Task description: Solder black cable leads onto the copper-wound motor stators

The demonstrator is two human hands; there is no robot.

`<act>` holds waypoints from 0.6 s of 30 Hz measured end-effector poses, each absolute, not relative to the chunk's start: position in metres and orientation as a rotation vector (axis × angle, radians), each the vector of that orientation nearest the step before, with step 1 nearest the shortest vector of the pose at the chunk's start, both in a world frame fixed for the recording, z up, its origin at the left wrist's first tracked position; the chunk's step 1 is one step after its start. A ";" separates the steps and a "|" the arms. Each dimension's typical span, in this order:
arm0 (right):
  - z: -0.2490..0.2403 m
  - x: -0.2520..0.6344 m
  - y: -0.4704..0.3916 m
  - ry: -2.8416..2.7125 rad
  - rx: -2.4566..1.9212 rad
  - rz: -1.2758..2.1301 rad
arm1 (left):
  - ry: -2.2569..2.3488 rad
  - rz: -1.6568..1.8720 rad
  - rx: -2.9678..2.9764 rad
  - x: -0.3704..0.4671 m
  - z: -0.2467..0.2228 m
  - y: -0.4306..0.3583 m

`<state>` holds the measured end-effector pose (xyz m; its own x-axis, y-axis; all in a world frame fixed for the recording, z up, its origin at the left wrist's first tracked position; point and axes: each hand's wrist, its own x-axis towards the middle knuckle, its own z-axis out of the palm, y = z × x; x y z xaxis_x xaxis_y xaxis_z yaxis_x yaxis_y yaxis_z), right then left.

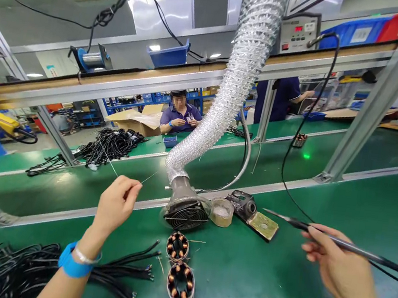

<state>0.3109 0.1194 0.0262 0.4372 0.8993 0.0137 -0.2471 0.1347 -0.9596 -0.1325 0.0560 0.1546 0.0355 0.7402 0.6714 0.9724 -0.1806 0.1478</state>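
Observation:
My left hand (116, 204), a blue band at its wrist, is raised above the bench and pinches a thin solder wire (112, 164). A short end of the wire sticks out past the fingertips. On the right, my right hand (334, 259) grips a soldering iron (297, 224), its tip pointing left toward the iron stand (245, 205) with a yellow sponge (264, 225). Between the hands, two stators with copper windings lie on the green bench: a nearer stator (181, 286) and a farther stator (177, 247). Neither hand touches them.
Black cables (22, 267) with stripped ends cover the lower left. A fume extractor nozzle (187, 208) on a silver duct (246, 52) stands mid-bench beside a small round tub (222, 212). A solder spool (93, 58) sits on the shelf. A co-worker (181, 117) sits opposite.

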 end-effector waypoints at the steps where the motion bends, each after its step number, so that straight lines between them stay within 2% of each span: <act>1: 0.036 0.309 0.108 -0.706 -1.073 0.891 | -1.683 -0.997 -1.968 -0.135 0.155 0.041; 3: 0.054 0.291 0.086 -0.725 -0.915 0.786 | -1.582 -1.092 -1.977 -0.135 0.152 0.014; 8: 0.077 0.207 0.046 -1.115 -0.741 0.780 | -1.497 -1.031 -2.037 -0.129 0.134 -0.027; 13: 0.065 0.139 0.034 -1.520 -0.538 0.655 | -1.487 -0.985 -2.153 -0.125 0.122 -0.050; 18: 0.050 0.129 0.031 -1.589 -0.434 0.649 | -1.472 -0.940 -2.083 -0.143 0.114 -0.068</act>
